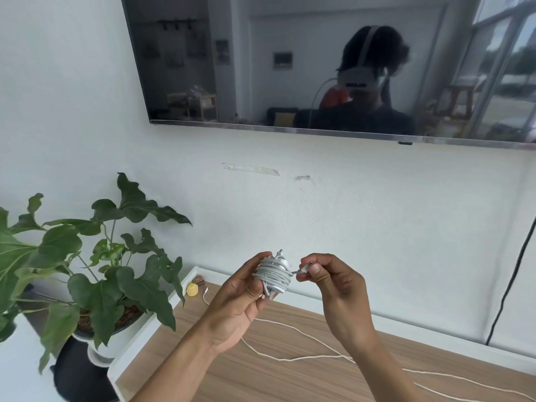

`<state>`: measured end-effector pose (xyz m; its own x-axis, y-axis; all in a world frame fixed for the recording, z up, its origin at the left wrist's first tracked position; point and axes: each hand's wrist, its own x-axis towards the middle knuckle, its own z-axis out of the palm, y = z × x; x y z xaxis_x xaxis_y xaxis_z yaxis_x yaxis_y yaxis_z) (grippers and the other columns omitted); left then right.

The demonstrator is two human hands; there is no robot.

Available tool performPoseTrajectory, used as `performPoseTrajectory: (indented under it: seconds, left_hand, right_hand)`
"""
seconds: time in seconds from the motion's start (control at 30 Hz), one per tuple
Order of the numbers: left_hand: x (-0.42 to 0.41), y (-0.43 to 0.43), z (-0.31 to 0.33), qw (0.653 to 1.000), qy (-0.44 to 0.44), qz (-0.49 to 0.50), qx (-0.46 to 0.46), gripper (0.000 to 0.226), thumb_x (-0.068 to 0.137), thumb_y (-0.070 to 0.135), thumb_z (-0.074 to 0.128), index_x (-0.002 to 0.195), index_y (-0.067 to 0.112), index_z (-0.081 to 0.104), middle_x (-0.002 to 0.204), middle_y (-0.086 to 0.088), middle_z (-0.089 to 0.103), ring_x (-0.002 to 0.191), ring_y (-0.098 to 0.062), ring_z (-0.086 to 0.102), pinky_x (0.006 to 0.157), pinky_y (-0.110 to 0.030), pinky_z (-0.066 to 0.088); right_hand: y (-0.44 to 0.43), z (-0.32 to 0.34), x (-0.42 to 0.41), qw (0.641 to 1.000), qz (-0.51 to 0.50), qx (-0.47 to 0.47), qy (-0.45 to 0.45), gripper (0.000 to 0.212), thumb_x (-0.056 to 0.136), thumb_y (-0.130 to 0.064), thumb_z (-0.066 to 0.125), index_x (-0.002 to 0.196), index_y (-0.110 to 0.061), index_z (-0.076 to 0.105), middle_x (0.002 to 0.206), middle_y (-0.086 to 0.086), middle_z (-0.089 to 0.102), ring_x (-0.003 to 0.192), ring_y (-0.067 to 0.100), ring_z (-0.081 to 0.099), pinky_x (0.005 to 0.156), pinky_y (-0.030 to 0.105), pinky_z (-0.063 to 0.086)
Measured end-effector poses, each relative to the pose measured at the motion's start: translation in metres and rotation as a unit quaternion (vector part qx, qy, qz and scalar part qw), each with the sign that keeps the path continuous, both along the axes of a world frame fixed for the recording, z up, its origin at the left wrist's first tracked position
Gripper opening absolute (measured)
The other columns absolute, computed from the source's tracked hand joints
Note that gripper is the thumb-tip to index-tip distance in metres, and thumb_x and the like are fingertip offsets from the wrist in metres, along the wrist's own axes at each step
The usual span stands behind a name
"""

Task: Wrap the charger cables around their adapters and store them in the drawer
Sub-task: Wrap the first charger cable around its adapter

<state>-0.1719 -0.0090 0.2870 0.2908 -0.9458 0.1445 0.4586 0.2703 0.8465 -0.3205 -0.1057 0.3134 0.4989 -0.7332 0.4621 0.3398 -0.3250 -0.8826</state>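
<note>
My left hand (240,300) grips a white adapter (274,275) with its cable wound around it in many turns, held up in front of the wall. My right hand (330,282) pinches the cable's connector end (303,269) just right of the bundle. A second white cable (304,356) lies loose across the wooden cabinet top (232,372), its plug end (206,290) near the back left. No drawer is in view.
A leafy plant in a white pot (116,335) stands left of the cabinet. A small yellow object (192,289) sits at the cabinet's back left corner. A wall-mounted TV (319,68) hangs above, and a black cord (510,285) runs down the wall at right.
</note>
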Motion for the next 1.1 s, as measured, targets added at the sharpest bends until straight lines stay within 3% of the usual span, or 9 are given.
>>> performPoseTrajectory:
  seconds: [0.17,0.43,0.6,0.73,0.87,1.03,1.1]
  left_hand:
    - [-0.002,0.004,0.010,0.999,-0.047,-0.010,-0.014,0.064,0.062,0.034,0.088,0.121,0.022,0.066,0.127,-0.007,0.065,0.114,-0.019,0.063,0.089,-0.026,0.053]
    - [-0.003,0.006,0.016,0.994,-0.105,0.019,-0.005,0.065,0.066,0.036,0.086,0.124,0.018,0.061,0.119,-0.007,0.067,0.110,-0.019,0.064,0.090,-0.028,0.052]
    - [-0.004,0.004,0.017,0.993,-0.109,0.037,-0.008,0.072,0.064,0.038,0.087,0.126,0.015,0.058,0.119,-0.007,0.068,0.110,-0.020,0.065,0.089,-0.027,0.052]
    - [0.000,0.004,0.019,0.984,-0.174,0.050,0.002,0.064,0.066,0.046,0.084,0.123,0.026,0.063,0.121,-0.004,0.068,0.112,-0.019,0.062,0.094,-0.030,0.049]
    - [-0.001,0.004,0.019,0.975,-0.211,0.073,0.013,0.066,0.067,0.052,0.080,0.124,0.024,0.061,0.120,-0.002,0.069,0.107,-0.014,0.063,0.087,-0.026,0.051]
    - [0.001,0.002,0.018,0.967,-0.237,0.086,0.013,0.058,0.073,0.035,0.075,0.125,0.019,0.058,0.119,0.000,0.070,0.103,-0.012,0.064,0.082,-0.024,0.052]
    - [0.003,0.001,0.017,0.968,-0.234,0.088,0.011,0.062,0.071,0.038,0.078,0.126,0.017,0.058,0.118,0.000,0.070,0.103,-0.012,0.064,0.084,-0.023,0.052]
  right_hand:
    - [0.012,0.012,-0.005,0.998,0.001,-0.062,0.014,0.015,0.090,-0.013,0.054,0.084,-0.016,0.067,0.079,-0.010,0.070,0.075,0.013,0.066,0.071,0.011,0.047]
    - [0.011,0.011,-0.004,0.992,-0.039,-0.113,0.046,0.020,0.093,-0.015,0.055,0.088,-0.028,0.069,0.087,-0.012,0.071,0.074,0.012,0.063,0.062,0.017,0.049]
    - [0.013,0.005,-0.003,0.997,-0.040,-0.053,0.043,0.016,0.086,-0.008,0.064,0.088,-0.023,0.067,0.082,-0.009,0.071,0.076,0.011,0.068,0.070,0.013,0.050]
    - [0.010,0.001,-0.003,0.994,-0.044,-0.080,0.052,0.008,0.083,-0.011,0.067,0.085,-0.017,0.072,0.085,-0.008,0.072,0.085,0.011,0.068,0.073,0.019,0.053]
    - [0.005,0.002,-0.002,0.995,-0.034,-0.081,0.047,0.013,0.081,-0.004,0.069,0.083,-0.015,0.076,0.083,-0.008,0.072,0.084,0.010,0.069,0.071,0.016,0.052]
    - [-0.004,0.008,-0.001,0.993,-0.007,-0.084,0.079,0.012,0.078,-0.004,0.071,0.084,-0.012,0.078,0.081,-0.007,0.071,0.079,0.005,0.067,0.068,0.009,0.046]
    - [-0.009,0.009,-0.001,0.990,0.013,-0.101,0.101,0.014,0.081,-0.006,0.070,0.088,-0.014,0.078,0.084,-0.006,0.071,0.080,0.006,0.067,0.067,0.011,0.047]
